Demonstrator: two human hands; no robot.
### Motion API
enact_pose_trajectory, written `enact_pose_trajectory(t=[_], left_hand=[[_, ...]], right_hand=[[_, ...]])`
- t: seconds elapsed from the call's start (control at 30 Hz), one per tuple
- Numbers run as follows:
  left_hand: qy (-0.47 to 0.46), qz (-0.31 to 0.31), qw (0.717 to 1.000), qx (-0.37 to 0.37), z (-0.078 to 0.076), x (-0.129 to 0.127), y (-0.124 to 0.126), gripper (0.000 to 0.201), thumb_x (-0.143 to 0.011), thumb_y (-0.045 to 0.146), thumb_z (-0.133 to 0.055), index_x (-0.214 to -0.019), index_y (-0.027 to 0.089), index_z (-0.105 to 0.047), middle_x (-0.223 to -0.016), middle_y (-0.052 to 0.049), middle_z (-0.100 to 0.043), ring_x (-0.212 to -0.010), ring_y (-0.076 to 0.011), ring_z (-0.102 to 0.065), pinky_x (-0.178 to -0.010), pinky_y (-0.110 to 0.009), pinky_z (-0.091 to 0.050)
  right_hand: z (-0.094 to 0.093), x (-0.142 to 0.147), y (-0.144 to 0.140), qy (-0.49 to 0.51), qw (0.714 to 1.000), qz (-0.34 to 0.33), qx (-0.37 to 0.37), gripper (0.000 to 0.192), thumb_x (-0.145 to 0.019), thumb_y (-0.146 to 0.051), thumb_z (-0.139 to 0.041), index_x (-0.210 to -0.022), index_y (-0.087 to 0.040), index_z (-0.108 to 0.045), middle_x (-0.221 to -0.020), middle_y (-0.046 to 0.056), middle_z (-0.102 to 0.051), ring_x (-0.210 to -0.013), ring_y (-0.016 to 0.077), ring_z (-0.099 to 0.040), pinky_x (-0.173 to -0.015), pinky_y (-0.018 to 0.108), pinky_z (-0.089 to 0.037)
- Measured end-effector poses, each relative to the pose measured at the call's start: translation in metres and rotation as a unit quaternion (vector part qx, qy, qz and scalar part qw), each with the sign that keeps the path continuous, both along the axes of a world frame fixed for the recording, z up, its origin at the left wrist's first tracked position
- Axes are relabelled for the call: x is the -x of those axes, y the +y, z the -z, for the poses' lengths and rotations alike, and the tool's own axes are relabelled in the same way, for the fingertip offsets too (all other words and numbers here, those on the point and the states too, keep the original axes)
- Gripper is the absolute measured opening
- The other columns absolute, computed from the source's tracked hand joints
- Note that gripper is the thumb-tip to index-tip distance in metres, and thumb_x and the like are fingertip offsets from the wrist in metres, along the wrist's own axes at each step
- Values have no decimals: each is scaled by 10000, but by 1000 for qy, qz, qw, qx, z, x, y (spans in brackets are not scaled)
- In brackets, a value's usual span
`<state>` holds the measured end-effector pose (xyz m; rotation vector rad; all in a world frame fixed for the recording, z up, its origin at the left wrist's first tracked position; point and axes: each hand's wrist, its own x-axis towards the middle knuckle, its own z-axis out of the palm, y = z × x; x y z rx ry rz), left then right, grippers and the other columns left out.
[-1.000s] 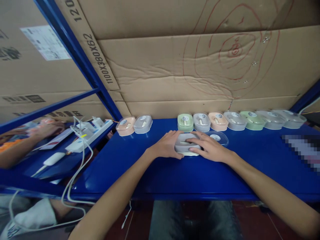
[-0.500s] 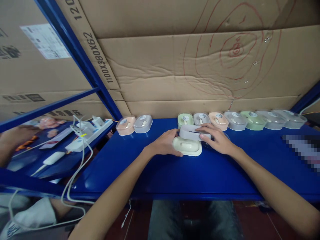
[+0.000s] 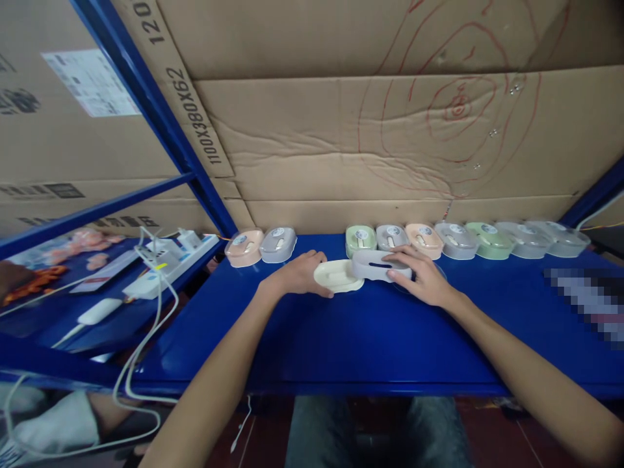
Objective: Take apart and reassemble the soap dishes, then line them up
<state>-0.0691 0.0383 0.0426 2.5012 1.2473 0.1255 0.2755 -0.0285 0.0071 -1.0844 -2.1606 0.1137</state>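
Note:
My left hand [image 3: 298, 274] grips the left end of a shallow cream oval tray [image 3: 337, 278] with a raised shape in its middle. To its right, my right hand [image 3: 425, 278] holds a pale lilac-grey oval box [image 3: 373, 268] by its right end. That box is tipped so its side, with a dark slot, faces me. Its left end overlaps or touches the tray's right end; I cannot tell which. Part of a clear rounded piece [image 3: 441, 269] shows under and behind my right hand, mostly hidden.
Along the cardboard wall stand several lidded boxes, a green one [image 3: 361, 243] among them; a peach box [image 3: 244, 248] and a grey box [image 3: 278, 244] are farther left. A power strip [image 3: 168, 265] with white cables lies left. A co-worker's hand [image 3: 12, 279] is beside orange pieces. A blurred object [image 3: 589, 302] lies right.
My left hand has drawn the cream tray left from under the lilac-grey box. The box is lower, with its slot showing more. The co-worker's hand has moved left.

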Motion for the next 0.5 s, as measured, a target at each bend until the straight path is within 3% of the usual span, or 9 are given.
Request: enact_pose_trajectory(t=[0.2, 0.5], left_hand=[[3, -1, 1000, 0, -5, 0, -4, 705, -642, 620, -906, -1138, 225, -600, -1155, -93, -638, -1146, -351, -617, -951, -424, -502], [-4, 11, 1000, -12, -1, 4, 1, 712, -621, 641, -902, -1122, 228, -609, -1160, -90, -667, -1161, -352, -622, -953, -426, -513]], right_hand=[[0, -1, -2, 3, 1000, -17, 0, 343, -1074, -506, -623, -1289, -257, -721, -1356, 125, -704, -1274, 341, -698, -1093, 581, -564], [-13, 11, -17, 24, 990, -136, -2, 411, -949, -552, -744, -1226, -248, -732, -1209, 112, -715, -1092, 309, -703, -953, 496, -583]])
